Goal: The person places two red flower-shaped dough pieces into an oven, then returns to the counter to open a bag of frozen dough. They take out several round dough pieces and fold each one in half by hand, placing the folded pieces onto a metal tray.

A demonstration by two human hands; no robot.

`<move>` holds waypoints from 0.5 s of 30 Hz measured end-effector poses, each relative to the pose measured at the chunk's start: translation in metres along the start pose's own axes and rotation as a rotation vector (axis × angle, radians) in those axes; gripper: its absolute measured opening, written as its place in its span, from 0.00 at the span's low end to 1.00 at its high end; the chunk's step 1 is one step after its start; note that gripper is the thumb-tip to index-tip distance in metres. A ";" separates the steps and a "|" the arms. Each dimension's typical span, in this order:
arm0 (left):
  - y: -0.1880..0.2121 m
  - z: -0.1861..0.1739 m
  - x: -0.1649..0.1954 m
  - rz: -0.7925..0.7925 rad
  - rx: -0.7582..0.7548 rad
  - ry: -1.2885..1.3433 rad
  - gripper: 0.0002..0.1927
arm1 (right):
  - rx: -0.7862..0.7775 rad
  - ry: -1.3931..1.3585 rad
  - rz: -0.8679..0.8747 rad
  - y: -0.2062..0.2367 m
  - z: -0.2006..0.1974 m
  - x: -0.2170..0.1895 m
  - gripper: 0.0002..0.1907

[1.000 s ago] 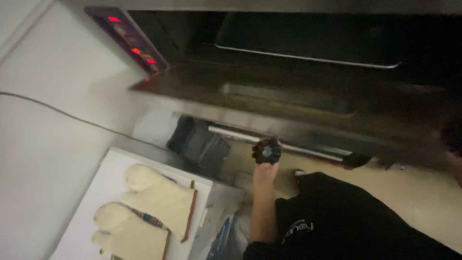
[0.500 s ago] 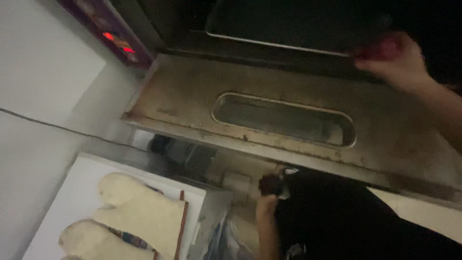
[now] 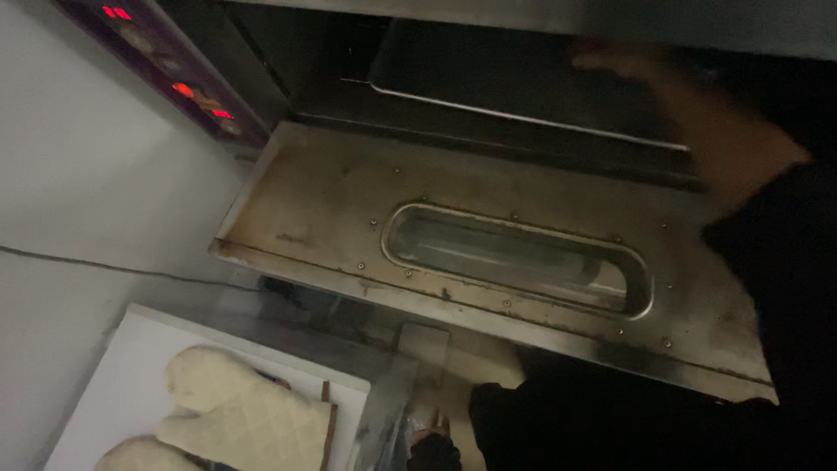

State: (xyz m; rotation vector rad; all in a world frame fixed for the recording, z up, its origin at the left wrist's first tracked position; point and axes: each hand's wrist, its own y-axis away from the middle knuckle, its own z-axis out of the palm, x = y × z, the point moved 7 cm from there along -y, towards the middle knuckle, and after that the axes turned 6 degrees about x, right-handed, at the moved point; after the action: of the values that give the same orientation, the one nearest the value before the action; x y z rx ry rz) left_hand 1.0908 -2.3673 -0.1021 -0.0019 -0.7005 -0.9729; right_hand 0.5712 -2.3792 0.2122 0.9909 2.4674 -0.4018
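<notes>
A: Right hand (image 3: 689,113) is reaching in at upper right, blurry, can't tell its grip. Baking tray (image 3: 523,78) is lying just left, lengthwise across the frame.

B: Left hand (image 3: 433,445) is sitting bottom centre, farther away, grip unclear.

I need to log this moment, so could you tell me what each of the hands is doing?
Left hand: low, at a dark knob; grip cannot be told.
Right hand: blurred, reaching to the oven tray; grip cannot be told.

We see cream oven mitts (image 3: 244,419) with a quilted diamond pattern on a white board (image 3: 131,375) at near left. The open oven door (image 3: 349,209) is brownish stained steel. The far-left control panel (image 3: 174,78) is purple with red lights.
</notes>
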 end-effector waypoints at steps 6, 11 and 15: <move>-0.004 -0.008 0.009 0.009 0.014 -0.017 0.18 | 0.180 0.327 -0.074 0.030 -0.016 0.021 0.60; -0.008 -0.009 0.011 0.008 0.000 -0.028 0.17 | 0.164 0.529 -0.041 0.037 -0.003 0.031 0.56; -0.011 -0.009 0.003 -0.018 -0.019 -0.020 0.17 | 0.065 0.491 0.070 0.050 0.000 0.044 0.36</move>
State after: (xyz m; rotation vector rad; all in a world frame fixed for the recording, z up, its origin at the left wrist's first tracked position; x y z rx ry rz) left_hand 1.0880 -2.3788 -0.1104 -0.0222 -0.7105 -0.9985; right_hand 0.5784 -2.3181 0.1851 1.3290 2.8515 -0.2356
